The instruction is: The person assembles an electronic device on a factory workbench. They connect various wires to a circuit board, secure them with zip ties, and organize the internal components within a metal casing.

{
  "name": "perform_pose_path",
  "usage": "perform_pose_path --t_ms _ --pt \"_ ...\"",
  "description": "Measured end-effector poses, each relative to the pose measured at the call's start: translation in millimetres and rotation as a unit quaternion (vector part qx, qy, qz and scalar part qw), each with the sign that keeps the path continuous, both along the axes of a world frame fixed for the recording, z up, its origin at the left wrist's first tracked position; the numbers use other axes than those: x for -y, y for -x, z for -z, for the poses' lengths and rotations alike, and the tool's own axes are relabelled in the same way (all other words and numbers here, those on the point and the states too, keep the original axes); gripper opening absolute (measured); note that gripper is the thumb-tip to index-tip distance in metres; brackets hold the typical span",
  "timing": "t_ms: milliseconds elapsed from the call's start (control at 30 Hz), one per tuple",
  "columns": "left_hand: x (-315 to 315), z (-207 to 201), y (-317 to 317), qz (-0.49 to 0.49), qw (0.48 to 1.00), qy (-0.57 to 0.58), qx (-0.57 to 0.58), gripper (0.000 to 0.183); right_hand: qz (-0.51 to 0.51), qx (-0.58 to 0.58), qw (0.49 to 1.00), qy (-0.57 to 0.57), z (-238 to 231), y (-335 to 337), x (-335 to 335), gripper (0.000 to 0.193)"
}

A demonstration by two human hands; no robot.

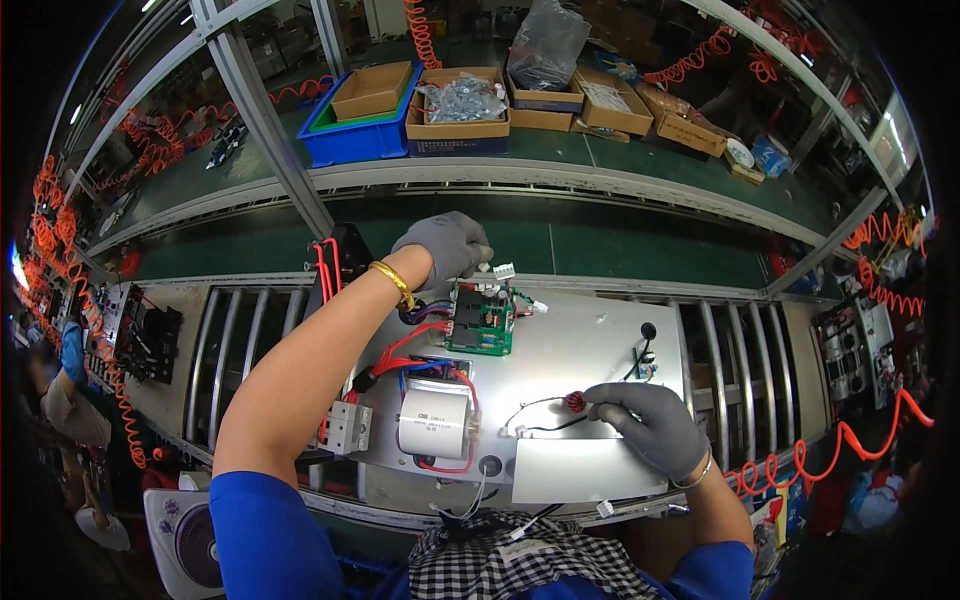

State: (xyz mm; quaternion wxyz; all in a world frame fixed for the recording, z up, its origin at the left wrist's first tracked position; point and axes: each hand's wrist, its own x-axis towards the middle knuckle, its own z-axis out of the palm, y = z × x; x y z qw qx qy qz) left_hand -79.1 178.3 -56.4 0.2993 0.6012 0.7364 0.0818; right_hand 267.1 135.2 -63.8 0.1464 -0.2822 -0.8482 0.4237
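Observation:
My left hand, in a grey glove, reaches over the far edge of a metal plate. Its fingers are curled closed; what they hold, if anything, is hidden. A white plug connector shows just right of the fingertips, above a green circuit board. My right hand, also gloved, pinches a small dark red wire-wound coil over the plate's right half. Thin black leads run left from the coil. A white cylindrical capacitor with red and blue wires sits at the plate's left.
Metal rollers flank the plate. A grey breaker-like block stands at its left edge. On the far shelf are a blue bin and a cardboard box of bagged parts. An orange coiled hose hangs at right.

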Motion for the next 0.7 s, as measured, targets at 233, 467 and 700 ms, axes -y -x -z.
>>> perform_pose_path --t_ms 233,467,700 --pt "-1.9 22.7 -2.3 0.087 0.976 -0.023 -0.201 0.03 0.008 0.005 0.999 -0.037 3.1 0.2 1.0 0.022" --pt "-2.5 19.6 5.2 0.02 0.999 -0.028 -0.006 0.026 0.007 0.001 0.999 -0.032 3.1 -0.3 1.1 0.021" --pt "2.3 9.3 -11.1 0.07 0.983 0.051 -0.163 0.03 0.0 0.0 1.0 -0.007 2.2 -2.8 -0.7 0.021"
